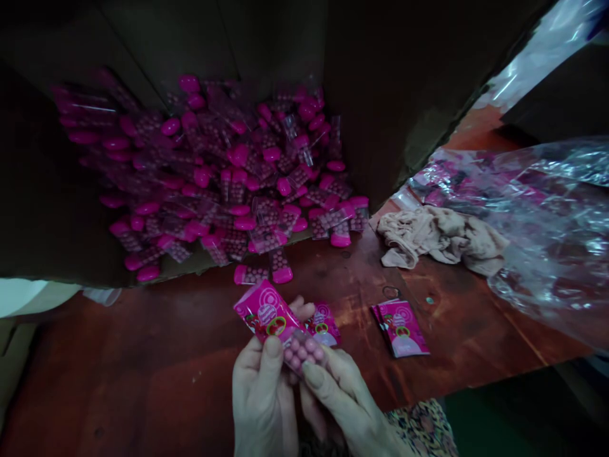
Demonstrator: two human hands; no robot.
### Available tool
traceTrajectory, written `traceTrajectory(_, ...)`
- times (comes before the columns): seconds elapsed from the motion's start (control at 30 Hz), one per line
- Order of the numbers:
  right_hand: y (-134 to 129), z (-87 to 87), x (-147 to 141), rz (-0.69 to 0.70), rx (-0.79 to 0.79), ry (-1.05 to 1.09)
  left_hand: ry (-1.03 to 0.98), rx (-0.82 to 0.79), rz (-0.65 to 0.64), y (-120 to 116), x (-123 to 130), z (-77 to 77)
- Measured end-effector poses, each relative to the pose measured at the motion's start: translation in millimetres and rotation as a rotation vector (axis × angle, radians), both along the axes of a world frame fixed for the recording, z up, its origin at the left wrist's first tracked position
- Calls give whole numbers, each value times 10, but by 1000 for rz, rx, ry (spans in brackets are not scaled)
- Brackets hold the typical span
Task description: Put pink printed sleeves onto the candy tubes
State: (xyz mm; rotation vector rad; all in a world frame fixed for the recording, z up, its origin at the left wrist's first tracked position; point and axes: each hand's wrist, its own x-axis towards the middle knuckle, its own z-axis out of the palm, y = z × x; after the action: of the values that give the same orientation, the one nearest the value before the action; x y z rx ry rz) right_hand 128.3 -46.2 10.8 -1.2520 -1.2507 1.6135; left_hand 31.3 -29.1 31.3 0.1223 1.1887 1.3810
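Pinching one pink card packet [264, 312] with a clear blister of pink candy balls, the left hand [261, 393] and right hand [345, 400] are both curled closed on it. Just beyond lies a second packet [323, 325]; farther right, a small stack of packets [402, 328] sits beside a metal ring [391, 292]. Too many pink-capped tubes [204, 178] to count heap inside a cardboard box [394, 82] on the reddish wooden table [143, 368], near a beige cloth [442, 238] and a clear plastic bag [547, 216].
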Motion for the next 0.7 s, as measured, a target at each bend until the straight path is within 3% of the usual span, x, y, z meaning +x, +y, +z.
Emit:
traceTrajectory(0.13, -39, -25, -66, -100, 58, -73, -22, -31, -48, -61, 25, -41)
traceTrajectory(0.43, 174, 85, -66, -56, 160, -81, -78, -57, -122, -56, 89, -44)
traceTrajectory(0.53, 230, 46, -66, -40, 103, -10, -55, -81, -131, -61, 83, -68)
traceTrajectory(0.7, 270, -61, -66, 102, -100, 125, -2, -146, -204, -86, -47, -86)
